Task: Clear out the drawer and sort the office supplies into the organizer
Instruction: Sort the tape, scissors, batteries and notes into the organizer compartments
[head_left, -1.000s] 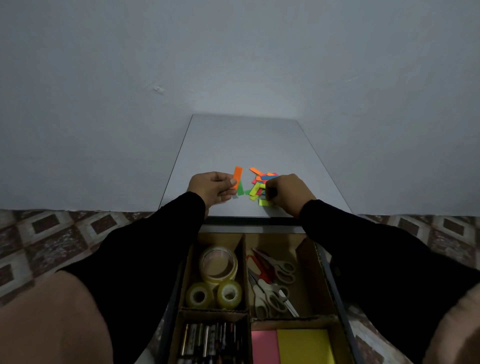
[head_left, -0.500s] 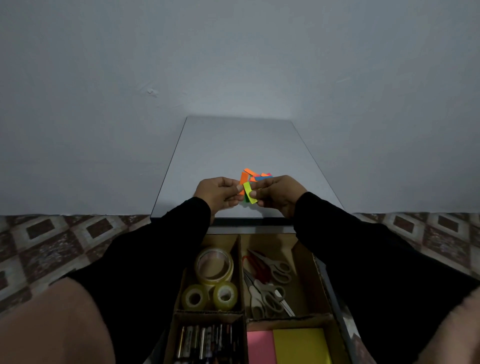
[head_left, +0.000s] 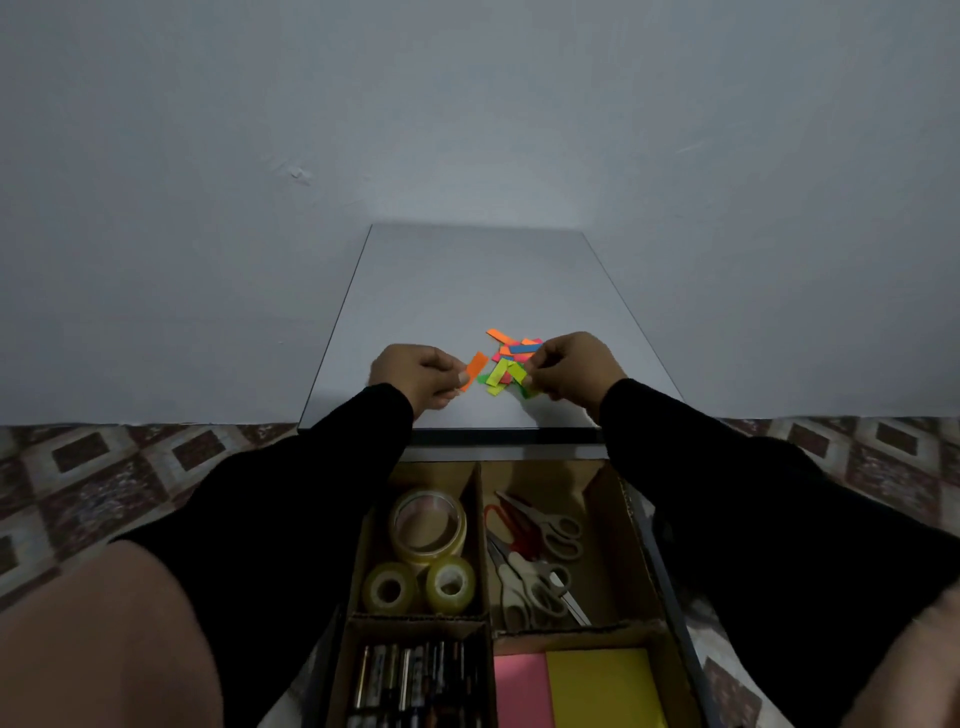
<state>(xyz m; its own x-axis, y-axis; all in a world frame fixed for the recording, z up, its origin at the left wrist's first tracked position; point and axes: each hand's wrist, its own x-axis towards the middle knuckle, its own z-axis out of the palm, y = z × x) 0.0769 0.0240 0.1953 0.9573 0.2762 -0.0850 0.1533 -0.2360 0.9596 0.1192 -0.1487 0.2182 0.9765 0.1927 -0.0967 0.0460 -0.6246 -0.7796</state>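
A small heap of coloured sticky flags (head_left: 506, 361) lies on the white cabinet top (head_left: 467, 280). My left hand (head_left: 415, 374) pinches an orange flag (head_left: 474, 370) just left of the heap. My right hand (head_left: 571, 366) pinches a green flag (head_left: 527, 387) at the heap's right edge. Below, the open drawer holds a cardboard organizer (head_left: 631, 551) with tape rolls (head_left: 428, 530), scissors (head_left: 535, 561), batteries (head_left: 410, 680) and pink and yellow sticky note pads (head_left: 597, 686) in separate compartments.
A grey wall rises behind the cabinet top. Patterned floor tiles (head_left: 104, 467) show on both sides. My knees fill the lower corners of the view. The drawer's dark right side rail (head_left: 670, 597) runs beside the organizer.
My hands were together half a second ago, passing flags between them. They have parted: the left keeps an orange flag, the right has gone back to the heap.
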